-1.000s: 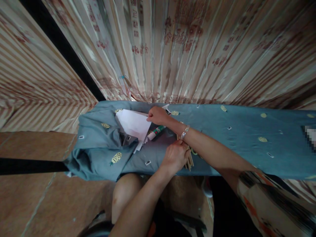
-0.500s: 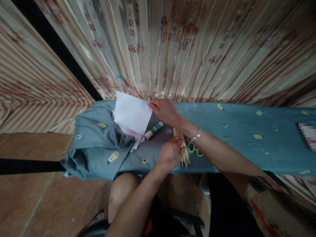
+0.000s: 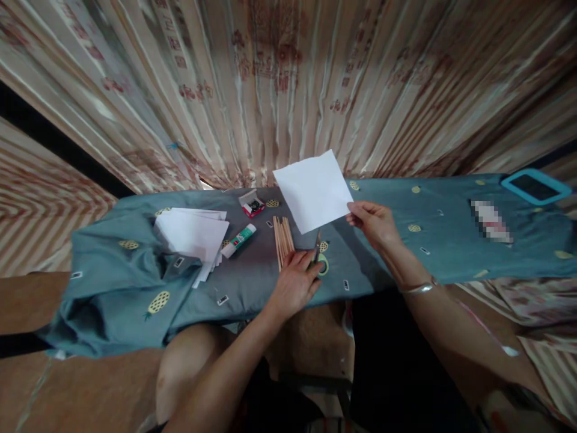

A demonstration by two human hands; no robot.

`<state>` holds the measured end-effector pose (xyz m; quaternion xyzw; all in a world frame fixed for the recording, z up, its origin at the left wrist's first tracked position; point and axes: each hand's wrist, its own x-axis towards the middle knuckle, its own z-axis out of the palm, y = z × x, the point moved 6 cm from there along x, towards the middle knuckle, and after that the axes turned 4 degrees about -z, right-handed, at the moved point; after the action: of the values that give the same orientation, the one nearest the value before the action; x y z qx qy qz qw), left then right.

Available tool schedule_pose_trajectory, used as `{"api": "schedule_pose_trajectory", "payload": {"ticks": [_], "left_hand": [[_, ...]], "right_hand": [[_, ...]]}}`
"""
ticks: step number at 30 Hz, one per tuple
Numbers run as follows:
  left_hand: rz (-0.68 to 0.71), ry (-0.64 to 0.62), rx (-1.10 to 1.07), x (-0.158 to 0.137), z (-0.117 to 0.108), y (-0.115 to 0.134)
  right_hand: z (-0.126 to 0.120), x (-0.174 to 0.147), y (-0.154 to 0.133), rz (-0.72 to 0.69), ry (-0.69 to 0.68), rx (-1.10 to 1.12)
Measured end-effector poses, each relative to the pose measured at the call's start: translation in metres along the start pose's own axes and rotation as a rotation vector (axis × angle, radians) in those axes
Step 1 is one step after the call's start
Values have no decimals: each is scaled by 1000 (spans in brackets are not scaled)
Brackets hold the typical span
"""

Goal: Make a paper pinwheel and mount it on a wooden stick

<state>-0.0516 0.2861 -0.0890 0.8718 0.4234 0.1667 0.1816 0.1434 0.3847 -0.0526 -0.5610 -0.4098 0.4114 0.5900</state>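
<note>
Pinched by its right lower corner, a white sheet of paper hangs tilted above the table in my right hand. My left hand lies over the lower ends of a bundle of thin wooden sticks. Its fingers are spread toward a pair of scissors with pale green handles, touching or very near them. Part of the scissors is hidden under these fingers. Left of the sticks lies a green and white glue stick. Farther left is a pile of white paper.
A small red and white box with dark bits inside stands open behind the glue stick. Blue-green pineapple-print cloth covers the narrow table. At the right are a blurred packet and a blue-framed tablet. A curtain hangs behind.
My right hand has carried the sheet rightward, away from the paper pile. My left hand has shifted from the sticks toward the scissors. The view has turned right, bringing the small box and tablet into sight.
</note>
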Motion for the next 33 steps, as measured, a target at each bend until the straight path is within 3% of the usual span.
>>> {"api": "schedule_pose_trajectory", "payload": {"ticks": [3, 6, 12, 15, 17, 20, 25, 33], "left_hand": [[-46, 2, 34, 4, 4, -3], [-111, 27, 63, 4, 1, -12], [-219, 45, 157, -1, -22, -39], [-233, 112, 190, -1, -35, -43], [-184, 132, 176, 1, -36, -37], [-102, 58, 119, 8, -25, -24], [-138, -64, 135, 28, -4, -5], [-49, -97, 114, 97, 36, 50]], "right_hand": [[-27, -5, 20, 110, 45, 102], [-39, -6, 28, 167, 46, 167], [-54, -1, 23, 167, 76, 226], [-62, 0, 20, 155, 95, 238], [-67, 0, 19, 146, 104, 244], [-72, -1, 17, 139, 115, 254], [-73, -2, 13, 146, 111, 283], [-71, -5, 13, 164, 109, 297]]}}
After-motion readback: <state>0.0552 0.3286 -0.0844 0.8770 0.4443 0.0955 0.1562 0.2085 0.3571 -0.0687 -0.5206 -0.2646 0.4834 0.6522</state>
